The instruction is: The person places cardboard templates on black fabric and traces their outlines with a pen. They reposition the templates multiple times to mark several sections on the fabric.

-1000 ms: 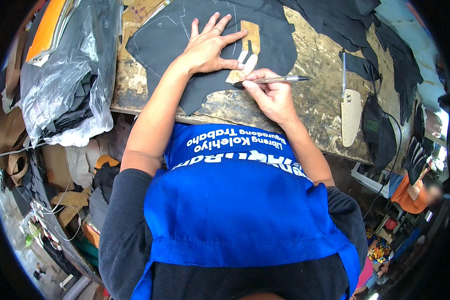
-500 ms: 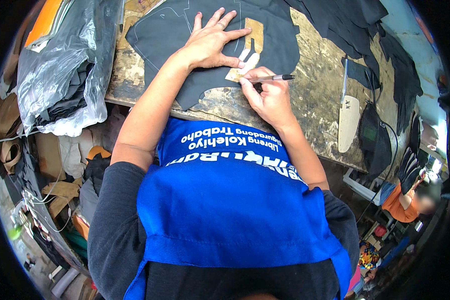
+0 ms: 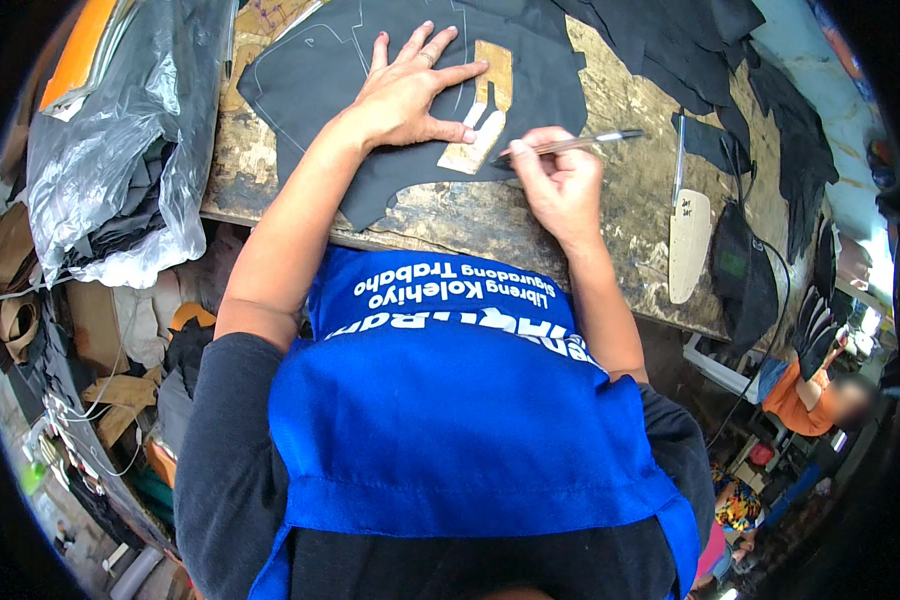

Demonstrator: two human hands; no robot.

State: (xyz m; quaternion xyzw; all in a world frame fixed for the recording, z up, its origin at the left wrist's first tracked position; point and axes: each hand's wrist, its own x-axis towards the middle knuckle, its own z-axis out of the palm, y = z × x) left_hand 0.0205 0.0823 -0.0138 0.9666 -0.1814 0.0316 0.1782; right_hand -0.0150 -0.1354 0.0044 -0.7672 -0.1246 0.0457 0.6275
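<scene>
While the right hand (image 3: 562, 190) grips a pen (image 3: 588, 141) between thumb and fingers, its tip down on the black sheet (image 3: 540, 85), the tan-and-white template (image 3: 486, 133) lies on that sheet at ten o'clock, its lower edge just beside the tip. Farther out at ten, the left hand (image 3: 402, 105) is spread flat, fingers apart on the sheet, thumb tip at the template's edge, so it bars the way on that side. At three o'clock a bare stretch of scuffed worktop (image 3: 620, 190) gives open room, up to a slim silver rod (image 3: 679, 160) between two and three and a rounded cream piece (image 3: 689, 250) at four. A black mesh item (image 3: 742, 270) and a dark cable (image 3: 785, 262) lie just past it. Black scraps (image 3: 660, 50) crowd one o'clock. Near six, the worktop's front edge runs under both forearms, close against the blue apron (image 3: 450, 400). At nine, well apart, a clear plastic bag (image 3: 120, 190) of dark pieces hangs over that edge. Past the worktop, between four and five, is a person in orange (image 3: 798, 398).
</scene>
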